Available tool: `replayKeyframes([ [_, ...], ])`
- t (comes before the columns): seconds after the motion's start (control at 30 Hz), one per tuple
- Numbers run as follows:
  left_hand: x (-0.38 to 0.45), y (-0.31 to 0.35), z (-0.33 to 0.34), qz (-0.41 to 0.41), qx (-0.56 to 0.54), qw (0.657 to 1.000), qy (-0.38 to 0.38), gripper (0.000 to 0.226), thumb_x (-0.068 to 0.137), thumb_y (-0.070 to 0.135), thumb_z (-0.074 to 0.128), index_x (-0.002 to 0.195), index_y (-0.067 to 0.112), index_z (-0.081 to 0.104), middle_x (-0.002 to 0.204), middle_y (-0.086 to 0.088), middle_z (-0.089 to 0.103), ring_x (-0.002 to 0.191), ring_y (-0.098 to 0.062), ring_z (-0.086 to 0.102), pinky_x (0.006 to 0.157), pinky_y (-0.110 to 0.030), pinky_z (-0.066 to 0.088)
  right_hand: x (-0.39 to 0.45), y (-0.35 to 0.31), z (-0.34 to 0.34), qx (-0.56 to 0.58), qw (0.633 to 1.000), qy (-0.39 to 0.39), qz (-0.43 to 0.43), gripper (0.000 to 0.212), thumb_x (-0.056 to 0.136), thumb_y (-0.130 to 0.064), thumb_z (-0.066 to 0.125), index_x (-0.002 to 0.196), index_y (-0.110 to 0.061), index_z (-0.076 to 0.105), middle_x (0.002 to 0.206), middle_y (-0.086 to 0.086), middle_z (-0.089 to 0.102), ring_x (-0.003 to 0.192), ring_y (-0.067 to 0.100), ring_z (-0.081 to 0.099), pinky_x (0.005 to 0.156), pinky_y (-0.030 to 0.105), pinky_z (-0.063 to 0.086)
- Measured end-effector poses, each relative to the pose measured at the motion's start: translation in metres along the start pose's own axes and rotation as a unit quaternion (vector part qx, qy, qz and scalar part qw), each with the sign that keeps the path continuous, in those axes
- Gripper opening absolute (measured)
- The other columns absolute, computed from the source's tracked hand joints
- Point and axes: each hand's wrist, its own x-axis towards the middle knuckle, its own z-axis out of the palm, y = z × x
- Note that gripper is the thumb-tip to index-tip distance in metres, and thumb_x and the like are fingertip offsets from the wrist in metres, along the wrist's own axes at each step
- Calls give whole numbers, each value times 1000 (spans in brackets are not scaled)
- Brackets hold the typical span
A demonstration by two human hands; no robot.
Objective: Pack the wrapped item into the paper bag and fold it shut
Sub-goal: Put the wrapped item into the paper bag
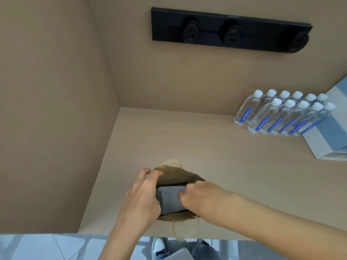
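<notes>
A brown paper bag (174, 175) with twine handles stands open on the beige counter near its front edge. A grey wrapped item (169, 200) sits in the bag's mouth, its top still showing between the bag's walls. My left hand (142, 196) grips the bag's left rim and presses against the item's left side. My right hand (199, 196) holds the item's right side, fingers curled onto its top. One handle (171, 162) arcs at the far rim, another (185, 229) hangs over the counter's front edge.
Several water bottles (281, 113) with blue labels stand in rows at the back right beside a blue-and-white box (330, 136). A black socket strip (231, 30) is on the back wall. A side wall (56, 109) closes the left. The counter edge (131, 234) runs just below the bag.
</notes>
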Motion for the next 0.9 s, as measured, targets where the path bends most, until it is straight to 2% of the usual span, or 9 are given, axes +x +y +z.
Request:
replayKeyframes([
  [0.07,-2,0,0,6,3,1000,-5,75,73,-6,46,127,45,39,145,11,33,112,-29,57,85,-38,52,22,-3,-1,1,997,-69,37,32,83,0,62,115,-2,60,109,20,63,93,39,65,59,36,44],
  [0.2,-3,4,1,19,-16,1000,-17,74,73,-4,43,127,47,33,142,13,32,110,-29,57,88,-42,53,59,-10,4,59,987,-145,36,34,91,-12,55,124,-3,54,109,15,66,76,27,59,64,36,46],
  [0.3,-1,6,1,19,-33,999,-31,82,71,-5,41,130,49,28,139,14,33,109,-29,56,89,-42,52,81,-10,15,112,983,-139,33,32,95,-15,49,126,-9,53,120,13,62,100,30,61,80,38,48],
  [0.37,1,8,1,18,-40,998,-37,85,69,-5,39,131,50,26,137,13,34,110,-30,55,91,-42,51,90,-12,22,113,984,-121,60,34,96,-15,47,129,-8,51,127,13,58,113,31,56,97,42,44],
  [0.4,1,9,0,19,-44,998,-40,85,68,-5,39,131,51,25,137,13,34,111,-30,55,92,-43,51,92,-13,22,105,986,-109,74,34,96,-14,47,128,-7,52,128,14,58,116,32,55,100,43,42],
  [0.53,5,9,-1,17,-63,997,-50,86,69,-5,38,132,52,22,136,11,34,113,-31,54,96,-46,50,104,-17,26,111,990,-44,81,33,92,-16,49,124,-6,54,123,19,60,114,36,56,93,47,44],
  [0.6,6,7,-3,19,-70,996,-47,86,69,-5,37,132,52,22,136,10,35,113,-30,55,95,-46,50,109,-18,30,137,984,-53,100,38,91,-22,49,128,-12,48,127,16,57,117,35,55,98,50,41],
  [0.73,9,6,-7,26,-84,995,-46,85,67,-4,37,131,51,27,130,9,38,110,-29,57,91,-46,52,114,-11,32,213,964,-54,153,31,90,-13,52,118,-1,58,122,23,60,113,41,56,91,50,44],
  [0.9,16,4,-7,31,-99,994,-39,80,70,-7,39,126,50,35,129,12,39,104,-26,57,86,-42,54,109,-11,24,206,968,-50,136,32,88,-14,54,120,-6,57,120,18,61,110,36,58,92,46,45],
])
